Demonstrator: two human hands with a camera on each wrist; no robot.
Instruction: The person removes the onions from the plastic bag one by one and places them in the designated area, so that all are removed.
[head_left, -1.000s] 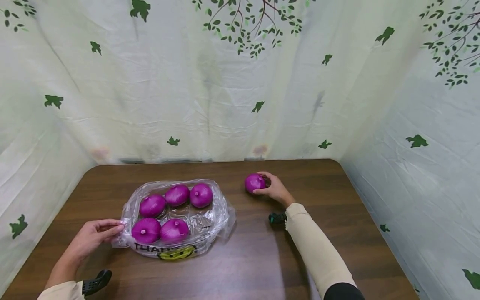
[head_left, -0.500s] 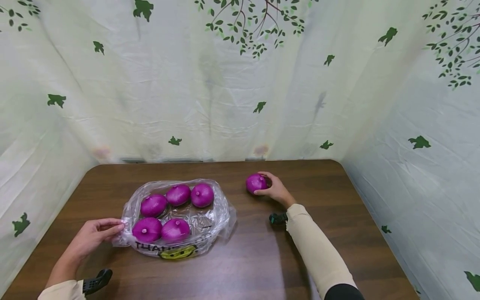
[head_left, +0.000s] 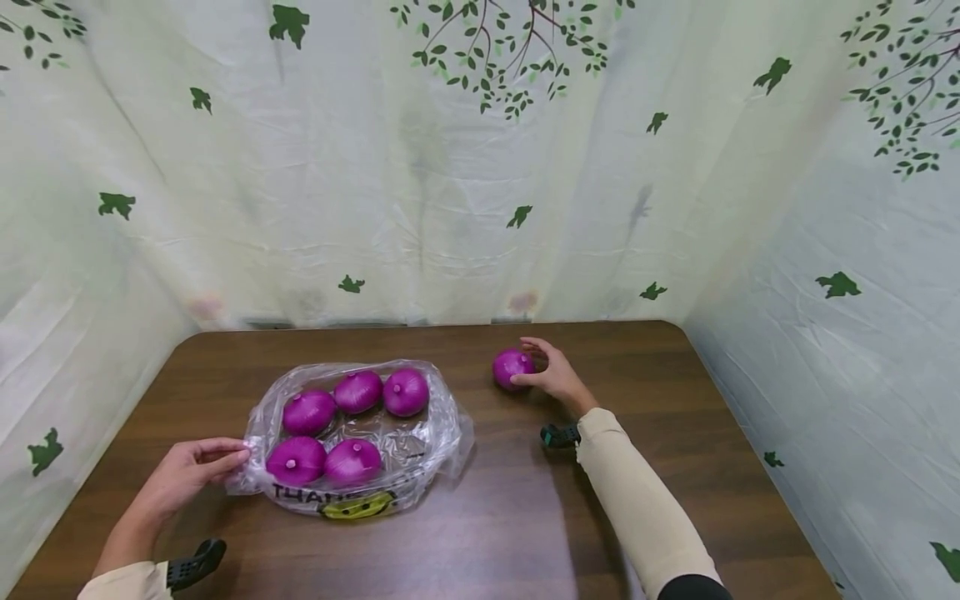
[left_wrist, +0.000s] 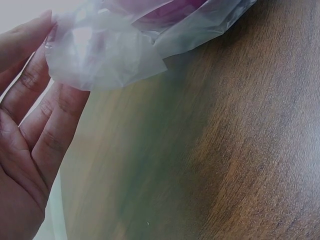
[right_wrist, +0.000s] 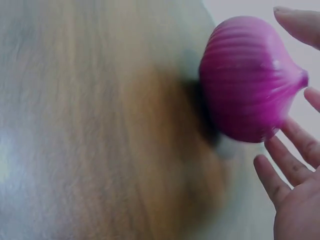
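Note:
A clear plastic bag [head_left: 405,492] with dark lettering and a yellow print lies spread open on the table, several purple onions [head_left: 352,462] inside its rim. My left hand [head_left: 191,471] pinches the bag's left edge between thumb and fingers; in the left wrist view the crumpled film [left_wrist: 105,60] hides the fingertips. Toward the back of the table, one more purple onion [head_left: 512,368] sits on the wood, right of the bag. Beside it my right hand [head_left: 558,375] has thumb and fingers spread. In the right wrist view a gap shows between the onion [right_wrist: 245,80] and the uppermost finger.
The brown wooden table [head_left: 480,550] has rounded back corners. White curtains [head_left: 450,192] printed with leaves and branches stand behind it and along both sides. A dark strapped device [head_left: 197,565] sits on the left wrist, another [head_left: 559,436] on the right.
My right hand has loosened its grip on the single onion, the fingers lifting and drawing slightly to the right. The left hand and the bag stay put.

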